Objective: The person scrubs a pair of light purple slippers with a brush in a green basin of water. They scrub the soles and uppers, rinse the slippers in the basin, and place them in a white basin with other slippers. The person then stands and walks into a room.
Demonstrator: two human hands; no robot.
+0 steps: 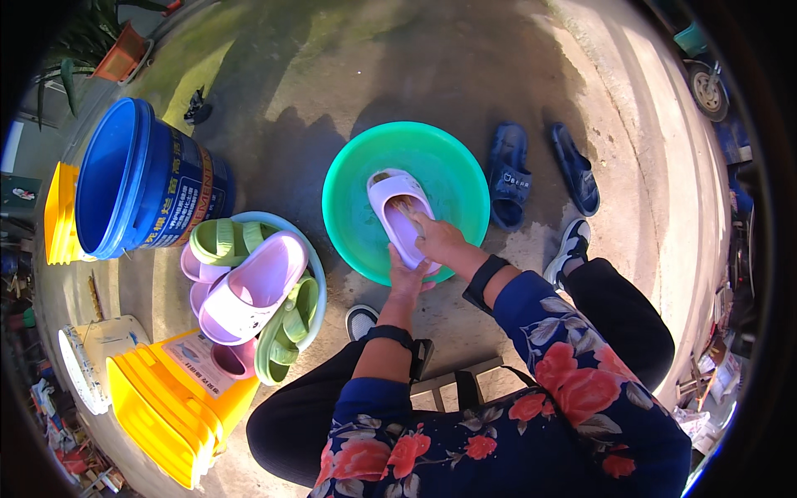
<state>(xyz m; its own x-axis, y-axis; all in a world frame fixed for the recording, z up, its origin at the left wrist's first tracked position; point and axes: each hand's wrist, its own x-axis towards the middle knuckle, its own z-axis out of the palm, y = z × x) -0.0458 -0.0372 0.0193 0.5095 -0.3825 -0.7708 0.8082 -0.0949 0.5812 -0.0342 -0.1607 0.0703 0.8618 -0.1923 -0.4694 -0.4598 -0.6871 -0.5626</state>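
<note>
A lilac slide sandal (406, 238) is held over the green plastic basin (348, 239). My left hand (408, 274) grips the heel end of the sandal from below. In my right hand (441, 236) is the handle of a brush (409, 213), whose head reaches into the sandal under its strap; the bristles are mostly hidden. At the left, a light blue basin (319, 280) holds a heap of footwear, with another lilac slide (252, 292) on top and green sandals (281, 339) around it. A small dark pink shoe (235, 359) lies by the basin's lower edge.
A blue bucket (146, 180) and yellow buckets (180, 398) stand at the left, near a whitish bucket (103, 355). Two dark blue slides (509, 177) (576, 169) lie right of the green basin. My shoes (570, 252) rest on the concrete floor near the basin.
</note>
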